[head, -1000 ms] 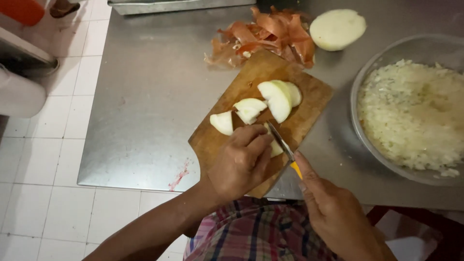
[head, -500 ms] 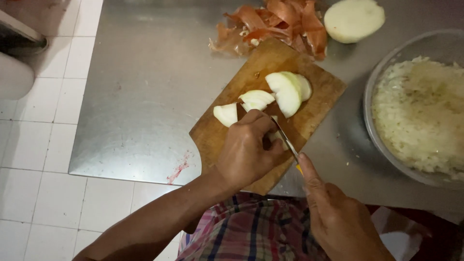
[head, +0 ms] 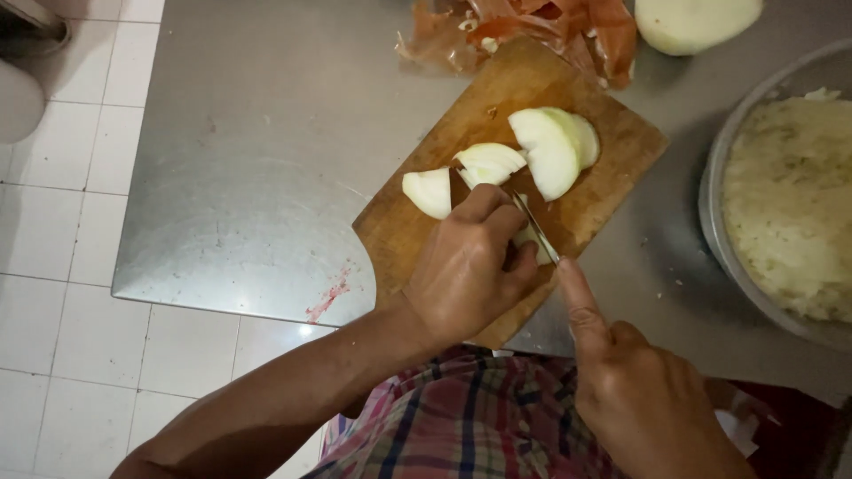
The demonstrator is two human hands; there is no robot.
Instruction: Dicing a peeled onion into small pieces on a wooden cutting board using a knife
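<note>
— Head view, the only one: where does the onion piece lie from the hands?

— The onion piece point(head: 532, 241) being cut sits on the wooden cutting board point(head: 426, 232), tucked under the fingertips of the left hand point(head: 470, 270), just beyond the right hand point(head: 643, 390). The left hand is curled down over it, fingers bent, pinning it; most of it is hidden.

— And the knife?

— The knife point(head: 535, 227) has its blade running diagonally, tip pointing away and to the left, resting against the left knuckles. The right hand is closed around the handle, forefinger stretched along the spine. The left hand is the nearer one to the piece; the right reaches it only through the blade.

— Count them.

— One board, one knife. Three loose onion wedges point(head: 550, 151) lie on the board's far half, beyond the left hand, plus the pinned piece. One peeled onion half point(head: 692, 22) rests on the steel table point(head: 266, 160) past the board, beside one heap of reddish onion skins point(head: 524, 27). One metal bowl point(head: 721, 186) of chopped onion stands to the right, apart from the board.
</note>
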